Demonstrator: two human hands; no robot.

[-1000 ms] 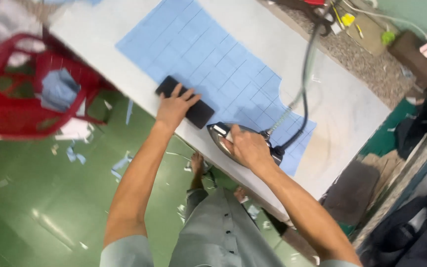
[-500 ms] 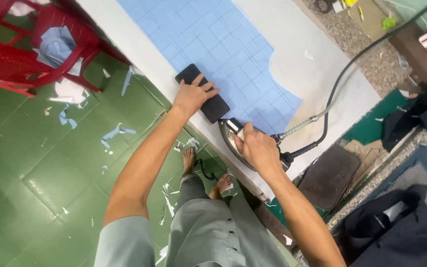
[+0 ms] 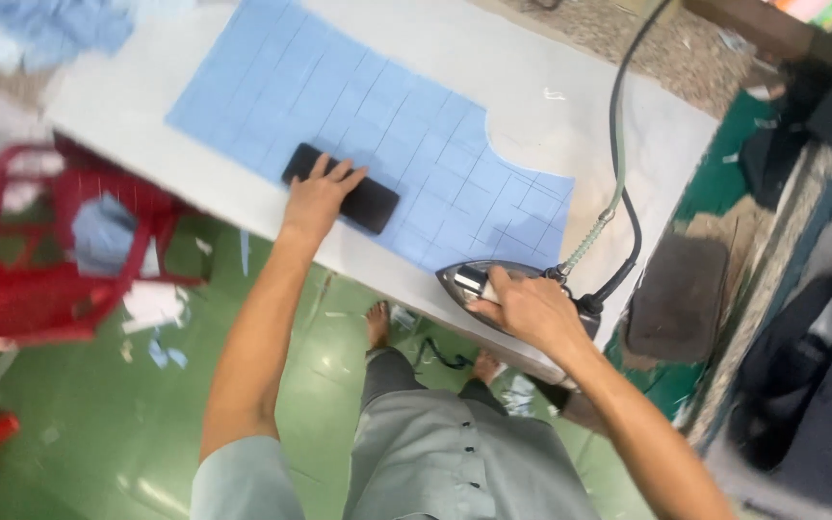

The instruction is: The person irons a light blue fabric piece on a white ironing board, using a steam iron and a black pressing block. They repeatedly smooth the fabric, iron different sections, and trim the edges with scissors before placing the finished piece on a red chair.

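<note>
L hand [image 3: 318, 197] lies flat, fingers spread, on the black block [image 3: 342, 188], pressing it onto the blue checked cloth [image 3: 377, 144] near the worktop [image 3: 551, 87] front edge, same as 0.5 s ago. R hand [image 3: 522, 308] is closed round the handle of the steel iron [image 3: 488, 289], w/ the iron's nose now on the cloth's near-right corner, at the front edge. Cord [image 3: 618, 144] runs up across the worktop's right part. View has swung: red plastic chair [image 3: 50, 260] sits lower left now; block & iron look further apart than before.
</note>
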